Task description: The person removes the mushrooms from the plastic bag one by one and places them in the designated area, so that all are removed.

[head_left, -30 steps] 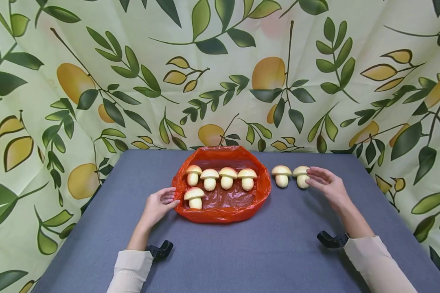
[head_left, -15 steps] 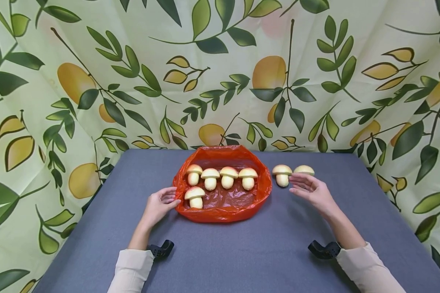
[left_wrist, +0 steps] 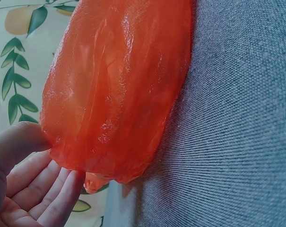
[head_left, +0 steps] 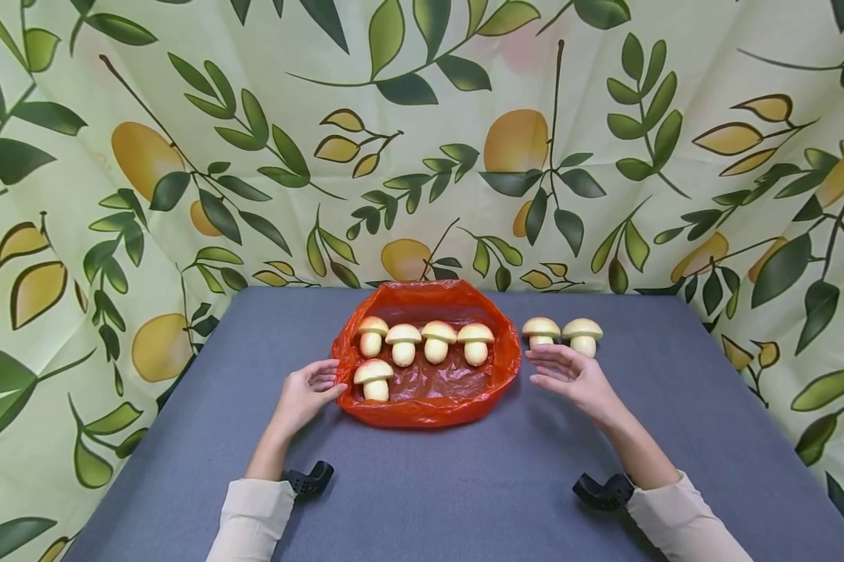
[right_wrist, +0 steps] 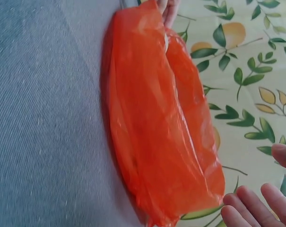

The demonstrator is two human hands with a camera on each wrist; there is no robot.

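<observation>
An open red plastic bag [head_left: 422, 414] sits mid-table with several toy mushrooms inside, most in a back row and one mushroom [head_left: 375, 378] at the front left. My left hand [head_left: 308, 398] holds the bag's left rim between thumb and fingers; the left wrist view shows the thumb [left_wrist: 20, 139] against the red plastic. To the right of the bag stand two more mushrooms, a nearer one [head_left: 541, 326] and a farther one [head_left: 583, 332]. In front of them is my right hand [head_left: 572, 378], thumb and fingers apart with nothing between them, partly covering their stems.
A grey-blue cloth covers the table [head_left: 464, 492]. Behind and at the sides hangs a curtain [head_left: 422, 156] printed with leaves and fruit. Black camera mounts are worn on the left wrist [head_left: 311, 478] and right wrist [head_left: 604, 492].
My right hand has moved left, from beside the farther mushroom to in front of the nearer one, toward the bag. My left hand stays at the bag's rim; the mushrooms keep their places.
</observation>
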